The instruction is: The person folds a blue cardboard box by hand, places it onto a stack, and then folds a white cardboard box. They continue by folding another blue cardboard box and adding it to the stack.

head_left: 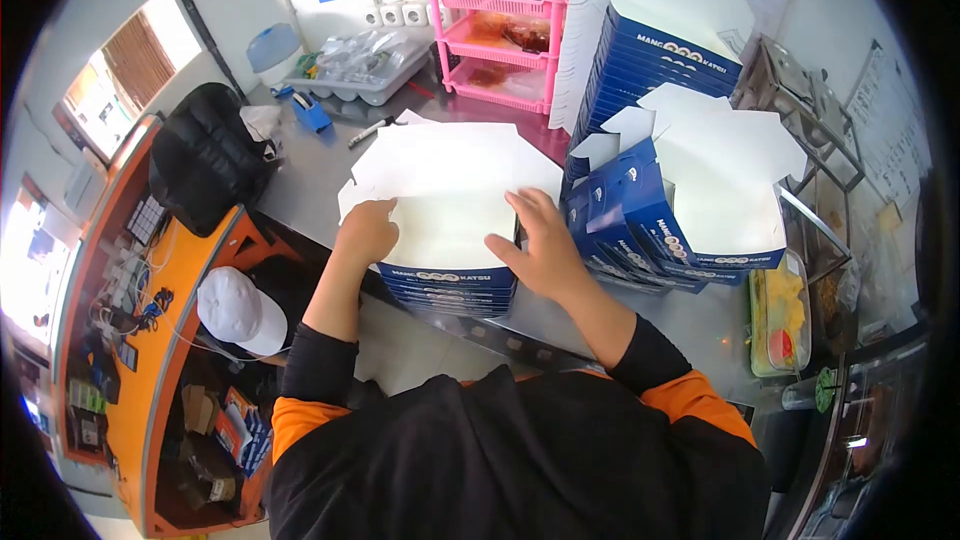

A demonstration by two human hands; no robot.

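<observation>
A stack of nested blue and white cardboard food boxes (448, 276) stands in front of me, the top one unfolded with its white inside and raised back flap showing. My left hand (368, 232) is closed at the left wall of the top box, its fingers curled over the edge. At the right wall, my right hand (538, 248) has its thumb and fingers apart, fingertips by the rim. To the right, more blue boxes (625, 202) stand with their white flaps up, some tilted. Behind them rises a taller stack of boxes (665, 58).
A pink three-tier rack (500, 40) holds packed food at the back. Left of it are a grey tray (365, 75) with plastic items and a blue tape dispenser (310, 112). A person in a white cap (238, 310) is low at the left. A yellow-filled container (778, 315) stands right.
</observation>
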